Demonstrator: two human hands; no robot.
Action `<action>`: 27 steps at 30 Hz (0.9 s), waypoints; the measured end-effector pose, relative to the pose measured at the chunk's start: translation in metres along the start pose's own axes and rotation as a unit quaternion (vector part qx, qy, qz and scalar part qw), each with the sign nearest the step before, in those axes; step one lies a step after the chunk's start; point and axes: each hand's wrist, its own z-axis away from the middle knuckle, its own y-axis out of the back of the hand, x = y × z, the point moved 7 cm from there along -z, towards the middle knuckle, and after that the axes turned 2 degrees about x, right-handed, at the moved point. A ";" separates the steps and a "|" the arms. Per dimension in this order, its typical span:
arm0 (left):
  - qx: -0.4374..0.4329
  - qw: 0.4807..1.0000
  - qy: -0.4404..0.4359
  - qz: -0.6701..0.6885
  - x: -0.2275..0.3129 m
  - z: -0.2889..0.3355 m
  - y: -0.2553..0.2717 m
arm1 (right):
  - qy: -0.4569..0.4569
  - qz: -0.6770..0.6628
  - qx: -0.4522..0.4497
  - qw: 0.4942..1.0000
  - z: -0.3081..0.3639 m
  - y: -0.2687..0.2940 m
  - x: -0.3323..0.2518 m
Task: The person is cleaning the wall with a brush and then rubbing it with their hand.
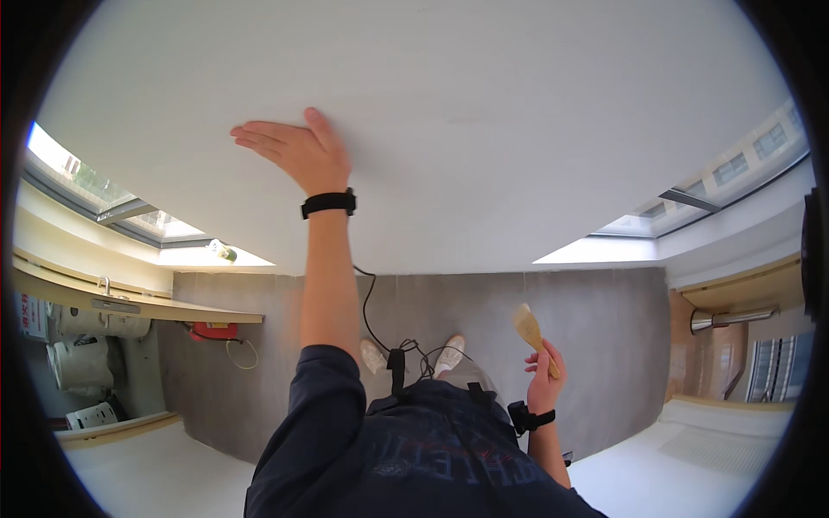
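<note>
My left hand [294, 151] is raised with its fingers stretched out and together, palm flat against a large white surface [484, 129]. A black band [328, 204] circles that wrist. Lower right, my right hand [544, 380] is closed around the handle of a light wooden spatula [527, 328], blade pointing up and away from me. That wrist also wears a black strap [527, 419]. Between my arms I see my dark sweatshirt [406, 457] and my two white shoes [449, 354] on the grey floor [587, 345].
A black cable [370, 311] runs down from the white surface toward my chest. At left a wood-edged counter [138, 306] stands above white appliances [82, 363] and a red object [214, 331]. A metal cylinder [721, 319] sits at right. Windows show at both sides.
</note>
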 end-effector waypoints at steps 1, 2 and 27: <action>0.007 1.000 -0.004 -0.004 0.017 0.015 -0.012 | -0.001 -0.002 0.046 0.999 0.006 0.018 0.004; 0.012 1.000 -0.007 -0.007 0.038 0.033 -0.026 | -0.005 -0.002 0.093 0.996 0.012 0.035 0.007; -0.490 0.741 -0.394 0.235 0.217 0.298 -0.083 | -0.052 0.047 0.204 0.977 0.040 0.105 0.024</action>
